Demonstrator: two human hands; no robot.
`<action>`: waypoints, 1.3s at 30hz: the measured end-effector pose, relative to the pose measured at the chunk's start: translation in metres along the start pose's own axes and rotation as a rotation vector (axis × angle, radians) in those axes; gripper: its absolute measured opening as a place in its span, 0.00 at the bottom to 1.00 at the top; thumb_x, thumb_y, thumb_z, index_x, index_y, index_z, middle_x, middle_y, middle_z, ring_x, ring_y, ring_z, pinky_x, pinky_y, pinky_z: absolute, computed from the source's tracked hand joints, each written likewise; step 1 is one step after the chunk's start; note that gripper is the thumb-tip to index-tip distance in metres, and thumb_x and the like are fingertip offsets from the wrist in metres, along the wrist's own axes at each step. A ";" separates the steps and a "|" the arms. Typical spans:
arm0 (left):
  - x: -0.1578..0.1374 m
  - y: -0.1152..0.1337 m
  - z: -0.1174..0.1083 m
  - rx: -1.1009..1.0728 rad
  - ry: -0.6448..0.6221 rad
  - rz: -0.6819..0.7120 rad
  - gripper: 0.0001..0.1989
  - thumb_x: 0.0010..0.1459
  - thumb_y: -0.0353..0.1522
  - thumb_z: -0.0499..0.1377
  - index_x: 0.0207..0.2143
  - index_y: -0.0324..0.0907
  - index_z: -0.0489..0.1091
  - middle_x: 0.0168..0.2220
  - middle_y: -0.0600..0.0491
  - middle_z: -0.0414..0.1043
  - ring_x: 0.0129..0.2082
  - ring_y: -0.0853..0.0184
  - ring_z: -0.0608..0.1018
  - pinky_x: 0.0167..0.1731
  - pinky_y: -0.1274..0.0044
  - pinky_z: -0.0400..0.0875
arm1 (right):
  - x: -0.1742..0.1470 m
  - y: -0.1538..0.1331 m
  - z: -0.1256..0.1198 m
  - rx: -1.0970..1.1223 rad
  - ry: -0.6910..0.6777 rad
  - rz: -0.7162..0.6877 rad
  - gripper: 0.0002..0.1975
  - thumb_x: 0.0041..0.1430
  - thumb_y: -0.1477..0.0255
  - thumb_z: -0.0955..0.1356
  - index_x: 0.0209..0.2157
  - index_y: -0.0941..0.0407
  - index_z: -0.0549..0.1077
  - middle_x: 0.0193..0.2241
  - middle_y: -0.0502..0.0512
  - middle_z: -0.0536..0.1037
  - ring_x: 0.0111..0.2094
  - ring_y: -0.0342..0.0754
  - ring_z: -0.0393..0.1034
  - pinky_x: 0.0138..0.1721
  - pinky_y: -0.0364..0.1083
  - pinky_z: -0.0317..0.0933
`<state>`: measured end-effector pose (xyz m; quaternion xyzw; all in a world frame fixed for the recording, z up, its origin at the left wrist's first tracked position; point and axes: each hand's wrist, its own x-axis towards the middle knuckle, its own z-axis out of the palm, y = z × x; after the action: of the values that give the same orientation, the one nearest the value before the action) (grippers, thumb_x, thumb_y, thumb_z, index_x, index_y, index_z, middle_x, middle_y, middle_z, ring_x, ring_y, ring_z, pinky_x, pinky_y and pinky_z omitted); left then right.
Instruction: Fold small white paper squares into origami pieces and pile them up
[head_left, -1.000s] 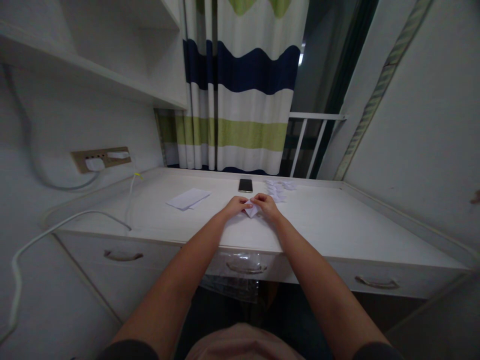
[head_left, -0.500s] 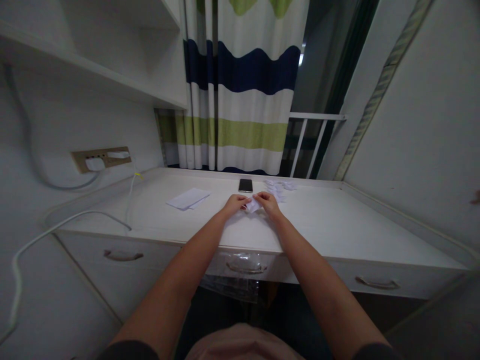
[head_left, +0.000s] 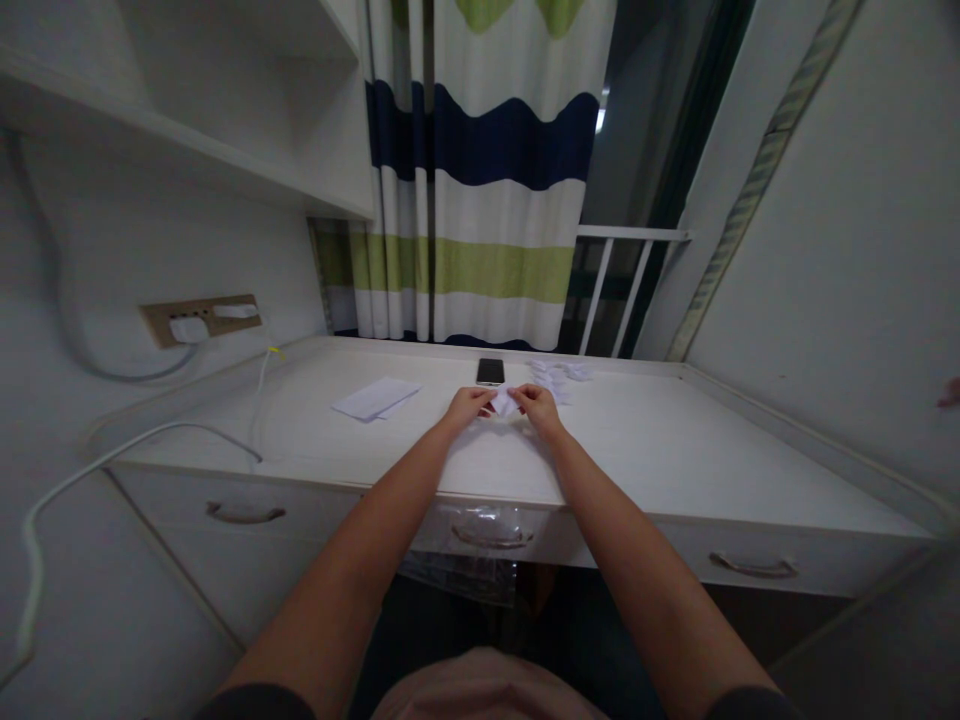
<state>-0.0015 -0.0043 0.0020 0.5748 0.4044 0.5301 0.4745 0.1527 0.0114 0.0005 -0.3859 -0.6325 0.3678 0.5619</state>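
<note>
Between my two hands is a small folded piece of white paper (head_left: 503,402), held a little above the white desk. My left hand (head_left: 469,406) pinches its left side, and my right hand (head_left: 535,404) pinches its right side. Just beyond the fingers lies a dark phone (head_left: 490,371). Several small folded white papers (head_left: 551,376) lie in a cluster past my right hand. To the left, flat white paper sheets (head_left: 376,398) rest in a small stack. The fine folds of the held paper are too small to make out.
The white desk (head_left: 637,450) has drawers with handles along its front. A white cable (head_left: 172,424) runs over its left end from a wall socket (head_left: 201,320). A striped curtain (head_left: 510,210) hangs behind, beside a white railing (head_left: 634,233). Shelves jut out at upper left.
The held paper has tilted and risen slightly between my fingers, and less of it shows below them. Both hands keep nearly the same place, still gripping it.
</note>
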 end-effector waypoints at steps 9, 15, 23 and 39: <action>0.000 0.001 -0.001 0.011 0.048 0.019 0.15 0.45 0.40 0.62 0.26 0.35 0.72 0.22 0.51 0.71 0.23 0.72 0.71 0.24 0.80 0.64 | 0.001 0.002 -0.002 0.025 0.021 -0.007 0.17 0.35 0.56 0.70 0.19 0.57 0.70 0.12 0.47 0.66 0.16 0.40 0.57 0.18 0.42 0.52; -0.002 0.001 0.002 0.063 -0.024 -0.028 0.14 0.39 0.36 0.66 0.29 0.36 0.71 0.22 0.53 0.71 0.21 0.73 0.71 0.23 0.80 0.65 | 0.002 0.003 -0.002 0.021 0.025 -0.009 0.18 0.36 0.55 0.70 0.19 0.56 0.70 0.11 0.46 0.64 0.14 0.39 0.55 0.17 0.42 0.50; -0.004 0.003 0.003 0.173 0.011 0.076 0.12 0.41 0.33 0.65 0.29 0.36 0.71 0.20 0.55 0.69 0.18 0.74 0.69 0.21 0.81 0.65 | -0.004 0.000 0.002 -0.006 0.002 0.187 0.18 0.36 0.56 0.72 0.22 0.57 0.68 0.12 0.46 0.66 0.14 0.39 0.58 0.15 0.40 0.53; -0.002 -0.004 0.000 0.427 0.093 0.291 0.09 0.44 0.27 0.58 0.32 0.38 0.70 0.24 0.57 0.69 0.20 0.75 0.69 0.20 0.84 0.65 | -0.010 -0.001 0.007 -0.011 -0.170 0.209 0.14 0.38 0.70 0.69 0.29 0.55 0.63 0.11 0.40 0.65 0.13 0.39 0.58 0.14 0.38 0.53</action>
<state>-0.0014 -0.0051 -0.0026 0.6890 0.4415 0.5212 0.2422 0.1464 0.0021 -0.0032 -0.4202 -0.6364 0.4521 0.4626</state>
